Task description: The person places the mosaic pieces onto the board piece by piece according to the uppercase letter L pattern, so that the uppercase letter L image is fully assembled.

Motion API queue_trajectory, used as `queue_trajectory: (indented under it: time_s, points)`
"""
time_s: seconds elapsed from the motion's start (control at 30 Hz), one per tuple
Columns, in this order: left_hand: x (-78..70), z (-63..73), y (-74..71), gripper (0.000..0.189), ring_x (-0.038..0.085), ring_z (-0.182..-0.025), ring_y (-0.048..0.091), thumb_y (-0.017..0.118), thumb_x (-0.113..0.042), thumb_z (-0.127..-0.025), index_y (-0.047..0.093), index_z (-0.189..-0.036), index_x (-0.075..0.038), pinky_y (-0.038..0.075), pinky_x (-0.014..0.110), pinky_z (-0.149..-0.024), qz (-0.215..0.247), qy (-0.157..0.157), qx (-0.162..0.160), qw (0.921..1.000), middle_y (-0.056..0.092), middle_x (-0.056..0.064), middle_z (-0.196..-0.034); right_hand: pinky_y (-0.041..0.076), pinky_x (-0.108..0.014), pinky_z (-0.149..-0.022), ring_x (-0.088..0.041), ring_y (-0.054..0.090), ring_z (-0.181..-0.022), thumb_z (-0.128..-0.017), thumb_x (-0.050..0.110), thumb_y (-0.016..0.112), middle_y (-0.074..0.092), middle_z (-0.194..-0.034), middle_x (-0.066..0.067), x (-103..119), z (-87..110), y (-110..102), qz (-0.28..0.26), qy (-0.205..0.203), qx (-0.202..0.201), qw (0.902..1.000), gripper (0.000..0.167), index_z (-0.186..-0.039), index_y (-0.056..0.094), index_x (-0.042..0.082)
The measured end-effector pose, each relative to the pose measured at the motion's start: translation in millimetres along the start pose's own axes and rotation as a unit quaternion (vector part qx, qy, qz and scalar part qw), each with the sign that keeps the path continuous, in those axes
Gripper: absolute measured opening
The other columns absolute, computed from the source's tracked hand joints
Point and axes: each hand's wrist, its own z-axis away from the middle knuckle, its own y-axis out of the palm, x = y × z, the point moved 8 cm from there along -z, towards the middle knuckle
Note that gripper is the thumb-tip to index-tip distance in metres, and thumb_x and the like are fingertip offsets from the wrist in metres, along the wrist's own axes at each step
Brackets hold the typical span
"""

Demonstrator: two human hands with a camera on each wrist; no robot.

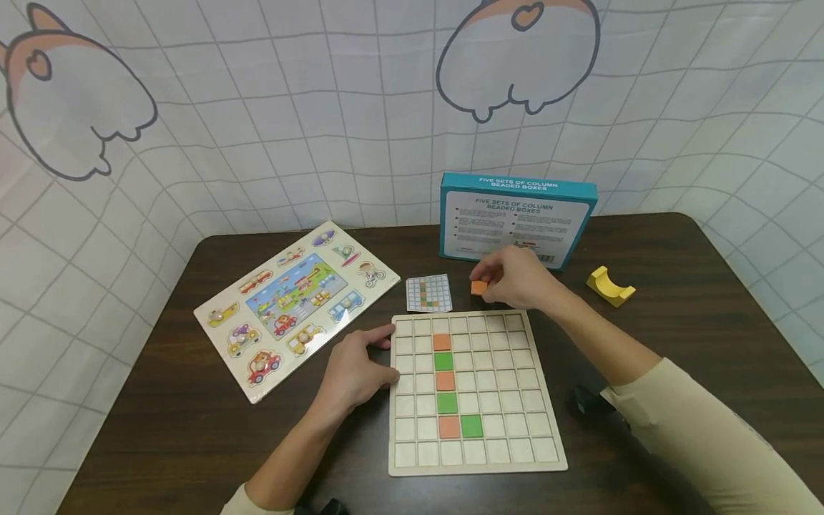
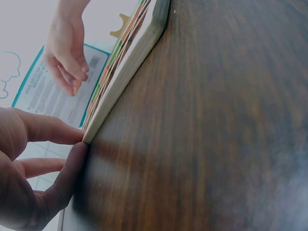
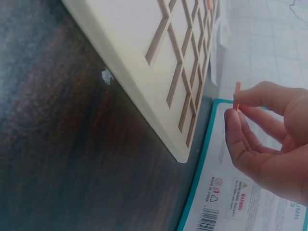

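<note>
Between the thumb and fingertips of my right hand point(image 1: 518, 277) is a small square orange tile point(image 1: 478, 287); the right wrist view shows this tile point(image 3: 237, 95) edge-on, thin and upright. That hand hovers past the far edge of a wooden grid board point(image 1: 515, 466). My left hand point(image 1: 356, 372) touches the board's left edge with its thumb and index fingertip, fingers extended. In one column of the board, orange tiles point(image 1: 445, 380) alternate with green tiles point(image 1: 447, 403). Another green tile point(image 1: 472, 426) lies right of the lowest orange one. Beyond the board lies a pattern card point(image 1: 428, 293).
A teal-edged box point(image 1: 518, 222) stands upright behind the right hand. To the right sits a yellow curved block point(image 1: 610, 287). A picture puzzle board point(image 1: 297, 309) with vehicle pieces lies at the left of the dark table point(image 1: 161, 400), and a tiled-pattern curtain point(image 1: 309, 143) hangs behind.
</note>
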Motion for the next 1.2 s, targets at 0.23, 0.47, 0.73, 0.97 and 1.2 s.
queue_trajectory:
  time_s: [0.23, 0.47, 0.73, 0.97, 1.2]
  points:
    - [0.4, 0.7, 0.4, 0.079, 0.027, -0.106, 0.057, 0.082, 0.003, -0.064, 0.068, -0.14, -0.015, 0.048, 0.029, -0.064, 0.004, -0.002, 0.004, 1.0, 0.071, 0.005, -0.111, 0.054, -0.035, -0.076, -0.018, 0.067, -0.084, -0.082, 0.002, 0.073, 0.076, -0.095, -0.005, 3.5, 10.4, -1.8, -0.012, -0.02, 0.002, 0.9997, 0.03, -0.11, 0.08, 0.008]
    - [1.2, 0.4, -0.1, 0.08, 0.026, -0.108, 0.055, 0.081, 0.003, -0.062, 0.068, -0.14, -0.015, 0.047, 0.029, -0.07, 0.001, -0.001, 0.0, 1.0, 0.071, 0.004, -0.11, 0.054, -0.034, -0.075, -0.018, 0.065, -0.081, -0.083, -0.001, 0.073, 0.076, -0.096, -0.005, 7.9, 21.3, -2.2, -0.027, -0.017, 0.01, 0.9994, 0.03, -0.112, 0.08, 0.006]
    - [0.0, 0.5, 0.1, 0.08, 0.026, -0.106, 0.057, 0.081, 0.003, -0.063, 0.069, -0.139, -0.015, 0.047, 0.029, -0.068, -0.001, -0.001, 0.001, 1.0, 0.071, 0.004, -0.11, 0.053, -0.034, -0.073, -0.017, 0.065, -0.079, -0.085, 0.002, 0.076, 0.075, -0.09, -0.003, 10.0, 35.9, -0.9, -0.026, -0.027, 0.015, 0.9992, 0.028, -0.112, 0.08, 0.008]
    - [-0.4, 0.5, 0.3, 0.079, 0.026, -0.107, 0.057, 0.082, 0.003, -0.063, 0.068, -0.139, -0.015, 0.047, 0.029, -0.068, 0.0, -0.001, 0.001, 1.0, 0.071, 0.004, -0.11, 0.053, -0.034, -0.073, -0.017, 0.064, -0.077, -0.084, 0.004, 0.078, 0.072, -0.088, 0.001, 14.1, 51.0, 0.7, -0.014, -0.027, 0.006, 0.9995, 0.027, -0.109, 0.08, 0.014]
    - [-0.7, 0.6, 0.0, 0.079, 0.025, -0.106, 0.057, 0.082, 0.004, -0.064, 0.068, -0.14, -0.015, 0.048, 0.029, -0.065, 0.009, -0.001, 0.003, 1.0, 0.071, 0.004, -0.111, 0.053, -0.032, -0.072, -0.015, 0.063, -0.077, -0.082, 0.003, 0.079, 0.07, -0.088, 0.0, 23.4, 65.1, 5.7, -0.014, -0.047, 0.007, 0.9988, 0.028, -0.108, 0.08, 0.014]
